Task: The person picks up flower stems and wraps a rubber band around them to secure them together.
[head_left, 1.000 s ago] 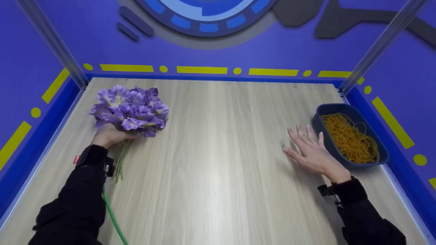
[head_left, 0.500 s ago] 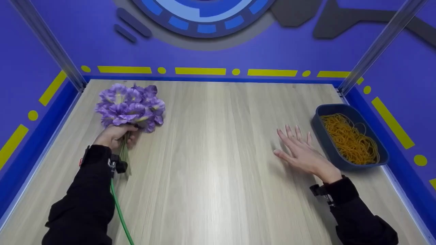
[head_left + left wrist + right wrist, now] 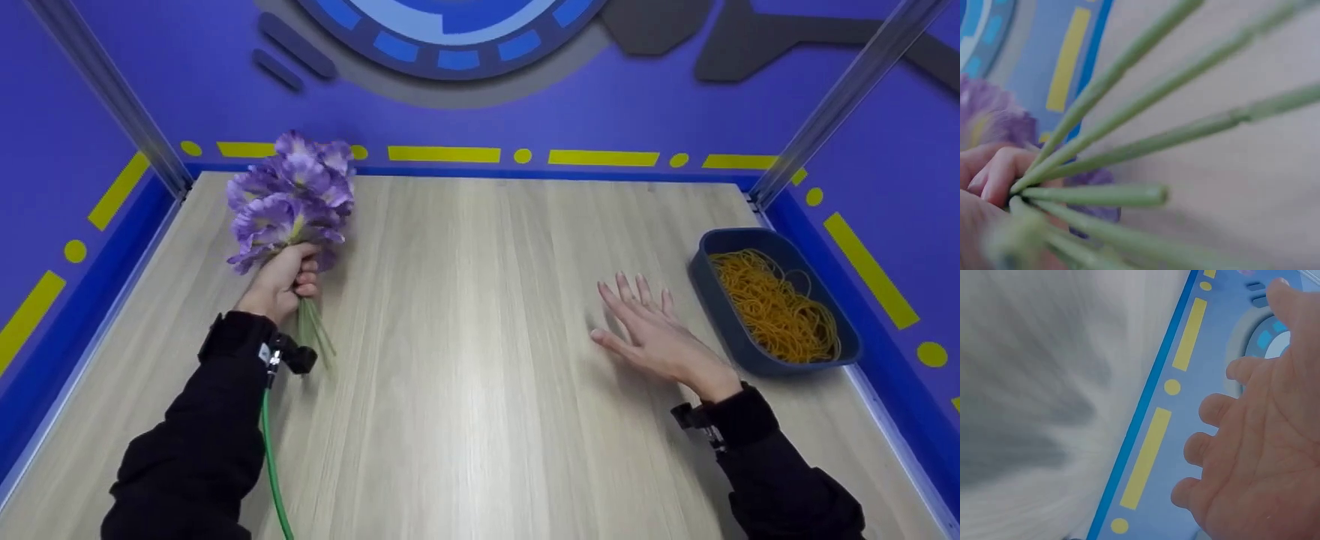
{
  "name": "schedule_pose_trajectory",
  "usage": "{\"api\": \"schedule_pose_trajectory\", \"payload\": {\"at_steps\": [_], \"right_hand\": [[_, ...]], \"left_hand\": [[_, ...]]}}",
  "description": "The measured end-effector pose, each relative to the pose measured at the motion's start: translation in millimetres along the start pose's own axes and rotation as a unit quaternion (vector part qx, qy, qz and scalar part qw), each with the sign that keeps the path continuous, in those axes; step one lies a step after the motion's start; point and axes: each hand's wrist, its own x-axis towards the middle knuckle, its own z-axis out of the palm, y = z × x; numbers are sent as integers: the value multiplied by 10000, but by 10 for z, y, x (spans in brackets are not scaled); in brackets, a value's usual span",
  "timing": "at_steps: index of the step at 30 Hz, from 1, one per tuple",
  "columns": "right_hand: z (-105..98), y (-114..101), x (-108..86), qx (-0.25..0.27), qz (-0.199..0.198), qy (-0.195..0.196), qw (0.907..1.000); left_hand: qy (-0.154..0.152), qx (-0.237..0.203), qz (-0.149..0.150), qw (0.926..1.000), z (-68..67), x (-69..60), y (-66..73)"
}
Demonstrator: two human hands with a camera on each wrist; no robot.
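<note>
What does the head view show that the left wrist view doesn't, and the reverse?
Only the head view shows the right hand, fingers spread, the dark container of yellow-brown bands and the green cable. Only the left wrist view shows a blunt stem end clearly, close to the camera. Both show the left hand gripping green stems, purple petals, the pale tabletop and the blue wall with yellow marks.

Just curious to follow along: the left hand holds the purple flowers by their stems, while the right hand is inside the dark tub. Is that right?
Not quite: the right hand is outside the dark tub, over the table, as the head view shows. The left hand holds the purple flowers by their stems.
</note>
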Motion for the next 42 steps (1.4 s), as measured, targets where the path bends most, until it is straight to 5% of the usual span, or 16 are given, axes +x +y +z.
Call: {"api": "schedule_pose_trajectory", "payload": {"at_steps": [8, 16, 22, 27, 34, 42], "right_hand": [[0, -232, 111, 239, -178, 70, 9995], [-23, -671, 192, 781, -626, 381, 9942], [3, -1067, 239, 1128, -968, 485, 9877], [39, -1308, 309, 1447, -1135, 43, 9829], [93, -1392, 328, 2452, -1649, -753, 9524], [267, -1440, 367, 3761, -1173, -984, 9138]], "left_hand": [[-276, -1335, 248, 9903, 467, -18, -125], [-782, -1627, 1082, 9776, 1036, -88, -374], [-1699, -2282, 1451, 9476, 1442, -190, -604], [-2317, -2576, 1683, 9229, 1694, -300, -773], [-2730, -2235, 1929, 9156, 1860, -433, -987], [-3058, -1955, 1725, 9157, 1974, -482, -1074]]}}
